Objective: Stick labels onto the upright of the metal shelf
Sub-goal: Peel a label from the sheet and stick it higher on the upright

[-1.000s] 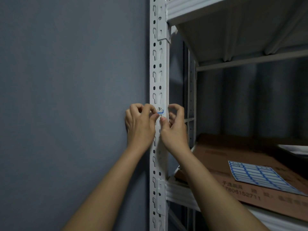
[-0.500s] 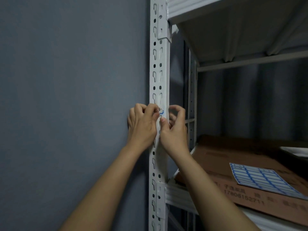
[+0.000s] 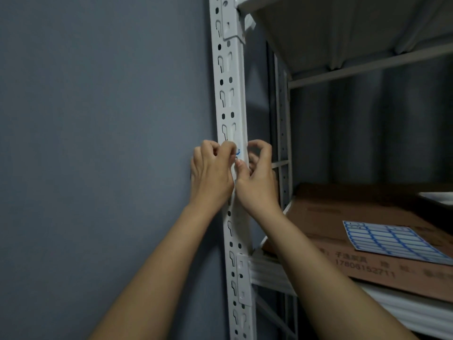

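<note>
The white perforated upright [image 3: 229, 94] of the metal shelf runs top to bottom in the middle of the view. A small white label with a blue border [image 3: 237, 152] sits on the upright at hand height, mostly covered. My left hand [image 3: 212, 175], fingers curled, presses the label against the upright with a fingertip. My right hand [image 3: 257, 177] curls round the upright's right edge, its thumb lying on the front face just below the label.
A blue-and-white label sheet [image 3: 389, 240] lies on a flat brown cardboard box [image 3: 326, 217] on the shelf at the right. A shelf board [image 3: 343, 28] hangs overhead. A grey wall [image 3: 98, 143] fills the left side.
My left fingers have slid right over the label, covering more of it. Both hands stay at the same height on the upright.
</note>
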Demonstrator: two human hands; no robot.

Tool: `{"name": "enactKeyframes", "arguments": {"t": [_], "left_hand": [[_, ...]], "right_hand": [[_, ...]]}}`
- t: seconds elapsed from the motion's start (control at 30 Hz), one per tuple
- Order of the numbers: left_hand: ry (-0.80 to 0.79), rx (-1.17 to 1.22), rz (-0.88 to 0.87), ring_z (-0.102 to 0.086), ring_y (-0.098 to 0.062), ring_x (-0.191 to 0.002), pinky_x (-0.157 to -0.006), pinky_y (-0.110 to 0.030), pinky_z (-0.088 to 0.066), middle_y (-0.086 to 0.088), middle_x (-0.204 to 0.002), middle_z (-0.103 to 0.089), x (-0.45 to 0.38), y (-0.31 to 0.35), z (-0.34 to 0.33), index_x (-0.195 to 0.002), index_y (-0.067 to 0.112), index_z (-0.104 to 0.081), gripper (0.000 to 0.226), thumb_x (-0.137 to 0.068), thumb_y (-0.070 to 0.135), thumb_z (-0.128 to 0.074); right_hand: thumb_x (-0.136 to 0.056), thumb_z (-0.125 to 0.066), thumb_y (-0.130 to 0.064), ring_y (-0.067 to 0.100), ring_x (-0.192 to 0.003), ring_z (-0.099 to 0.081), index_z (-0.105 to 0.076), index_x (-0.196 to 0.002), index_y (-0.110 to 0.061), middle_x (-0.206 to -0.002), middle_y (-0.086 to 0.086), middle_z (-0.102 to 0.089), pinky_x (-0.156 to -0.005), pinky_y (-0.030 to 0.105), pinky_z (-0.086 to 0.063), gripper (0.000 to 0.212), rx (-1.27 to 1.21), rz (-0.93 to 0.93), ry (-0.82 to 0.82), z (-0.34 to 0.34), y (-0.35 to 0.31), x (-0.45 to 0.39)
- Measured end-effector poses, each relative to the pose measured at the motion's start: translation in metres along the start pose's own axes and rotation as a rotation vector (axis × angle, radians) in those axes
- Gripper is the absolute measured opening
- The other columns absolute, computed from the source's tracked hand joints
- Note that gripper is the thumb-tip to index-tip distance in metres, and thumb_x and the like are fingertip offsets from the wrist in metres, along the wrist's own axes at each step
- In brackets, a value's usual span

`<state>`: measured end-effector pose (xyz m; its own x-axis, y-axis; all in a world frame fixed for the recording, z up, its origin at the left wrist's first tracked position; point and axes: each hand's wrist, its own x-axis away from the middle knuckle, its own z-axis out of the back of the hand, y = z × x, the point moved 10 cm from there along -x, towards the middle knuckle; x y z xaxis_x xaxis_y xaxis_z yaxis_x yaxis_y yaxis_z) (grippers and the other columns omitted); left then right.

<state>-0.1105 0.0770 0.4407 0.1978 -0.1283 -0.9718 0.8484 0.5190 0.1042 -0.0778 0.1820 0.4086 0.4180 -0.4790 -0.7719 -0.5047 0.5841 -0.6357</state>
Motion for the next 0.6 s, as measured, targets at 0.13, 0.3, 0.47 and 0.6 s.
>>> {"name": "enactKeyframes", "arguments": {"t": [0.13, 0.3, 0.47, 0.6], "left_hand": [[0.018, 0.036, 0.061, -0.037, -0.025, -0.097, -0.086, -0.031, -0.028, -0.008, -0.106, -0.041, -0.001, -0.010, 0.006, -0.108, 0.017, -0.055, 0.018, -0.093, 0.026, -0.054], [0.121, -0.017, 0.031, -0.037, -0.022, -0.091, -0.079, -0.030, -0.030, -0.007, -0.104, -0.042, 0.004, -0.007, 0.010, -0.108, 0.031, -0.047, 0.019, -0.089, 0.032, -0.047], [0.035, 0.004, 0.036, -0.023, -0.009, -0.087, -0.079, -0.029, -0.027, -0.005, -0.099, -0.041, 0.004, -0.006, -0.004, -0.104, 0.021, -0.052, 0.013, -0.092, 0.022, -0.049], [0.020, 0.011, 0.030, -0.033, -0.019, -0.091, -0.082, -0.027, -0.023, -0.007, -0.101, -0.043, 0.003, -0.006, 0.002, -0.101, 0.015, -0.058, 0.012, -0.091, 0.020, -0.053]], "right_hand": [[-0.094, -0.050, -0.019, 0.024, -0.102, -0.064, -0.032, -0.113, -0.039, -0.120, -0.004, -0.063, -0.087, 0.051, -0.050, 0.034, -0.012, -0.004, 0.001, -0.001, 0.000, 0.001], [-0.094, -0.051, -0.021, 0.024, -0.103, -0.064, -0.033, -0.115, -0.039, -0.120, -0.004, -0.062, -0.088, 0.051, -0.050, 0.033, -0.010, -0.006, -0.002, 0.001, 0.000, 0.001], [-0.096, -0.051, -0.015, 0.021, -0.114, -0.058, -0.037, -0.122, -0.028, -0.127, -0.001, -0.058, -0.094, 0.048, -0.047, 0.033, -0.009, 0.006, 0.005, 0.001, -0.001, 0.002], [-0.095, -0.051, -0.015, 0.021, -0.113, -0.059, -0.037, -0.120, -0.029, -0.126, -0.003, -0.059, -0.094, 0.048, -0.047, 0.032, 0.010, 0.010, 0.014, 0.002, -0.003, 0.003]]}}
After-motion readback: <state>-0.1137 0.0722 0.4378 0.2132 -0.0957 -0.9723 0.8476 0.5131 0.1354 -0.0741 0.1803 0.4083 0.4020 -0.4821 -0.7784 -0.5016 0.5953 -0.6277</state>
